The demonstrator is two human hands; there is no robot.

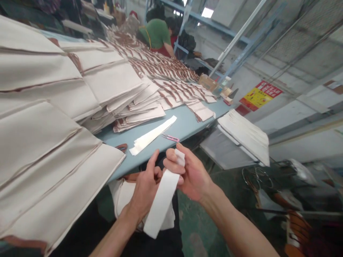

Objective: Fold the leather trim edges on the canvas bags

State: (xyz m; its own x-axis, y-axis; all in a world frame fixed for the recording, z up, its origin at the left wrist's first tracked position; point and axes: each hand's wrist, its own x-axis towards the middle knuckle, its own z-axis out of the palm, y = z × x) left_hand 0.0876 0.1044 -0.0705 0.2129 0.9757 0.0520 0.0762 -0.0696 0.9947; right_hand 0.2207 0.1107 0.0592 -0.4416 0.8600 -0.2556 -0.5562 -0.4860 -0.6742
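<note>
Fabric strip (162, 203) hangs from our right hand (187, 175), which pinches its upper end firmly, good for keeping it straight; our left hand (144, 189) curls just beside it, and we cannot tell if it grips.

Noted ahead of you: a co-worker (157, 35) in a green shirt, bent over a long blue-topped table (184, 123) stacked with canvas bags (118, 82). To your right, a red-and-yellow wall sign (259, 95), blue steel shelving (253, 48), and a cardboard box (207, 82) at the table's far end.
</note>
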